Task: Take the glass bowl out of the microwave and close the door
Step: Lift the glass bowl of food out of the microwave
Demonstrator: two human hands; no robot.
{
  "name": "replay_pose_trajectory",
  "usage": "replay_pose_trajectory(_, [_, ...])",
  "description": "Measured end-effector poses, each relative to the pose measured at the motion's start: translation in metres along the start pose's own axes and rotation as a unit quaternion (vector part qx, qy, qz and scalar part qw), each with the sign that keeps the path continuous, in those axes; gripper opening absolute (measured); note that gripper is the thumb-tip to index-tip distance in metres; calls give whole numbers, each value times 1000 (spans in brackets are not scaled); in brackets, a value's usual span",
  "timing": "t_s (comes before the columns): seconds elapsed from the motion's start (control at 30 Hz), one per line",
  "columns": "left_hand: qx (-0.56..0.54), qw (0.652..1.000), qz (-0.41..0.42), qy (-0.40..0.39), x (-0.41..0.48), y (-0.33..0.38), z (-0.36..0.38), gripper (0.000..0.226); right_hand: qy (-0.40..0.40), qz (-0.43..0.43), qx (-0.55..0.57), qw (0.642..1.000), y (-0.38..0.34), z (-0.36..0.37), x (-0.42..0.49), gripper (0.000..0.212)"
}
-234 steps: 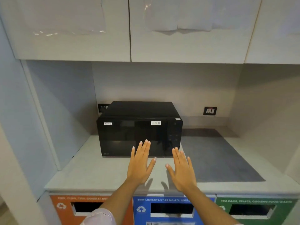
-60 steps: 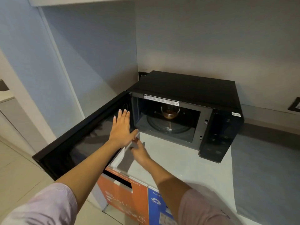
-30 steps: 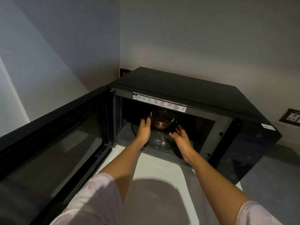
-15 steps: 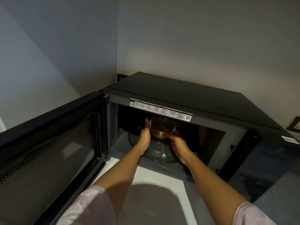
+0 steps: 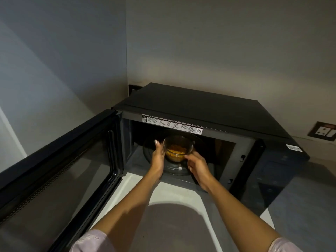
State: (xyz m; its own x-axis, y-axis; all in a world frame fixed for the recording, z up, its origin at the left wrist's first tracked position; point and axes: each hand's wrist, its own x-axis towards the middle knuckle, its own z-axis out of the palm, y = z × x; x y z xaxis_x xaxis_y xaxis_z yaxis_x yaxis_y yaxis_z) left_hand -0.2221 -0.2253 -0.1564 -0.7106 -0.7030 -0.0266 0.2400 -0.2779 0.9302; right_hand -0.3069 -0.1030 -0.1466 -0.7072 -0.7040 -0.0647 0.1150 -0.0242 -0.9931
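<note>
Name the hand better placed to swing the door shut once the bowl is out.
Left, probably. The open door hangs on the left hand's side; the right hand would have to cross. Both now cup the glass bowl.

Pale counter [image 5: 181, 213]: black microwave [image 5: 209, 110] on it, door [image 5: 60, 171] open.

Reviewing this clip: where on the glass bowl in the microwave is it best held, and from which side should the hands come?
Probably the glass bowl by its curved side walls below the rim, one hand on each side, coming in through the open front of the microwave. It sits upright with yellow food inside and shows no handle. The left hand and right hand cup it this way.
</note>
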Motion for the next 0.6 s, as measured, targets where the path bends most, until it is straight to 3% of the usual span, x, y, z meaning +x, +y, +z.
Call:
replay_pose_trajectory(0.17, [-10, 1000, 16, 12, -46, 11, 9, 62, -23, -32, 0, 999, -9, 2, -41, 50])
replay_pose_trajectory(0.27, [-4, 999, 32, 15, -79, 16, 18, 57, -14, -22, 0, 1000, -17, 0, -70, 53])
replay_pose_trajectory(0.37, [36, 998, 42, 6, -108, 17, 25, 69, -16, -15, 7, 1000, -27, -7, -101, 52])
replay_pose_trajectory(0.5, [42, 999, 28, 1, -142, 22, 42, 47, -8, -10, 24, 1000, -39, -24, -139, 46])
replay_pose_trajectory(0.6, [54, 998, 22, 4, -167, 13, 54, 46, 26, 11, 37, 999, -38, -41, -167, 44])
